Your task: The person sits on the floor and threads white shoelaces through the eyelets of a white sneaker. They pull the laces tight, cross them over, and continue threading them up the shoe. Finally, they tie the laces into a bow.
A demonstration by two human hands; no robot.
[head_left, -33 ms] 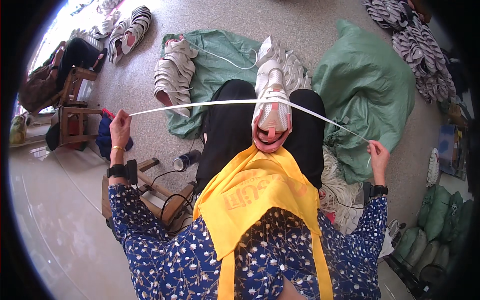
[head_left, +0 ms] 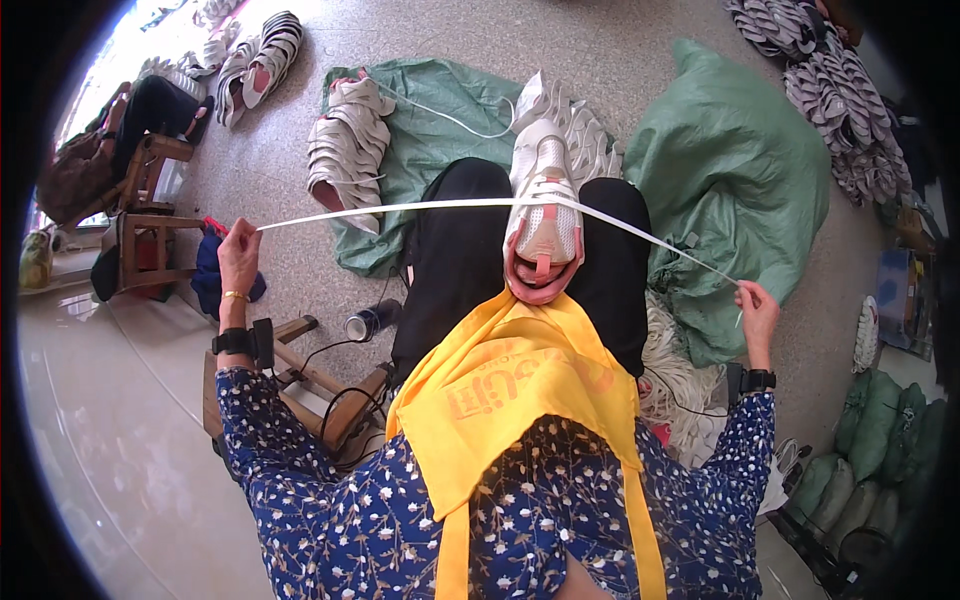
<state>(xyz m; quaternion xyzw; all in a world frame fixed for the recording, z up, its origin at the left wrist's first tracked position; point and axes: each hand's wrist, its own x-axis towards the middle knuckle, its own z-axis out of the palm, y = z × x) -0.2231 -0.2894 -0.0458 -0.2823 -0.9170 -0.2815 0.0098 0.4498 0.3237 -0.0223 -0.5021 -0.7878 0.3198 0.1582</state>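
Note:
A white and pink sneaker upper [head_left: 546, 240] sits between my knees, its heel opening toward me. From its eyelets a white shoelace [head_left: 400, 208] stretches out to both sides, nearly taut. My left hand [head_left: 239, 258], raised at the far left, pinches one end of the lace. At the right, my right hand [head_left: 758, 308] pinches the other end, and a short tail hangs below the fingers. Both hands are well apart from the shoe. A yellow apron [head_left: 520, 400] covers my lap, just below the heel.
Stacked shoe uppers [head_left: 348, 150] stand on a green sack [head_left: 430, 90] ahead. A bulging green sack [head_left: 730, 170] lies right, above a heap of white laces [head_left: 672, 375]. At left are a dark can [head_left: 373, 320], a wooden stool [head_left: 340, 420] and a seated person's leg [head_left: 165, 110].

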